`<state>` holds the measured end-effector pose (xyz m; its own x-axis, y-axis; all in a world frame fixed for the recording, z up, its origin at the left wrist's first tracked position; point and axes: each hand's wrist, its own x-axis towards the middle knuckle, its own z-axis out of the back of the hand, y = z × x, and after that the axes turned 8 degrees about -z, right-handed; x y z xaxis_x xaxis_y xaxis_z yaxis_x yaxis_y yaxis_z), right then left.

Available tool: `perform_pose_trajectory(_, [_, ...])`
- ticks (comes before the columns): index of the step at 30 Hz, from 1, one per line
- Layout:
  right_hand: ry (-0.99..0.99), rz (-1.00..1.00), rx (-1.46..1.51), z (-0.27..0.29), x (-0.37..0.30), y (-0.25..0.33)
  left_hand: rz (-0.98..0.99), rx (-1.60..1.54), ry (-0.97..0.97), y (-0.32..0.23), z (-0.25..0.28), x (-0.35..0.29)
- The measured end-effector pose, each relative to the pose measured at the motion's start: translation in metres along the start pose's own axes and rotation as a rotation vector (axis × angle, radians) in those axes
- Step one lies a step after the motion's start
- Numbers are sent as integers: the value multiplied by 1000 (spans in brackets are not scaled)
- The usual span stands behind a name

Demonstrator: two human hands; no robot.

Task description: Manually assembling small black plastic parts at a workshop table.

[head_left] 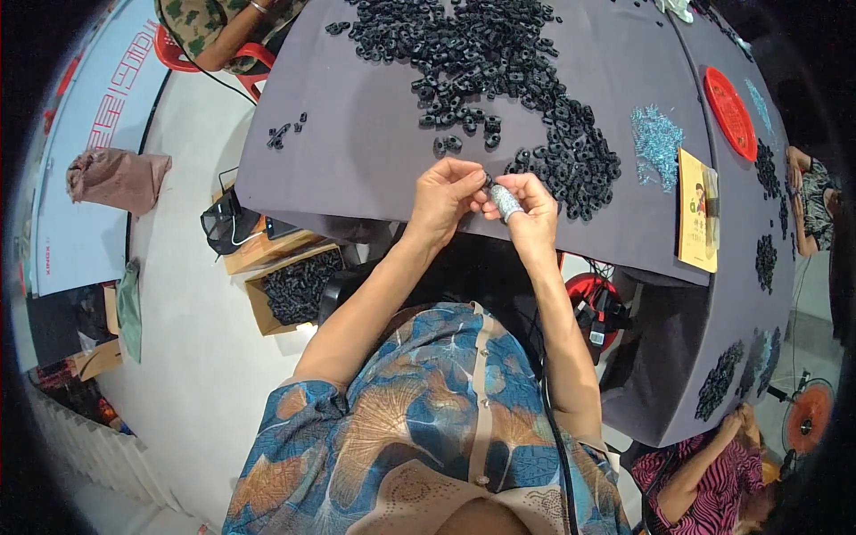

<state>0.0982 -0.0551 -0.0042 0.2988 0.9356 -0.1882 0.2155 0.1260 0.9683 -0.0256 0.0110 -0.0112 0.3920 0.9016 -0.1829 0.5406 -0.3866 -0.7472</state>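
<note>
My left hand [446,198] is closed in a pinch on a small black plastic part [487,180] above the near edge of the table. Up against it, my right hand [532,218] is closed too, its fingertips meeting the same part. A silvery, speckled wrap [506,202] covers what looks like my right thumb. Fingers hide most of the held part. Just beyond my hands lies a large spread of loose black plastic parts [571,165], reaching to the table's far side.
The table has a grey cloth [374,178]. To the right lie small clear-blue pieces [657,143], a yellow booklet [697,214] and a red tray [729,111]. A few black bits [283,134] sit at left. A box of black parts [303,285] stands below. Other people work around the tables.
</note>
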Motion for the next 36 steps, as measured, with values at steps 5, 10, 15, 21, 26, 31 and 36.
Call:
perform_pose_trajectory(5, [-29, 4, -65, -5, 0, 1, -28, 51, -33, 3, -2, -3])
perform_pose_trajectory(10, [-38, -51, 18, -8, 0, 8, -40, 97, -26, 2, -2, -4])
perform_pose_trajectory(15, [-25, -31, -45, -7, 2, 5, -71, 91, -26, 5, 0, -6])
perform_pose_trajectory(21, [-70, -15, -38, -7, 2, 1, -142, 158, -30, 8, -5, -9])
perform_pose_trajectory(26, [-83, -4, -80, -7, 1, 0, -225, 240, 0, 10, -6, -12])
perform_pose_trajectory(31, [-45, -27, -42, -5, 2, -3, -188, 237, -1, 7, -5, -9])
perform_pose_trajectory(36, [36, 12, 57, -2, -1, -2, -118, 124, 23, 4, -1, -6])
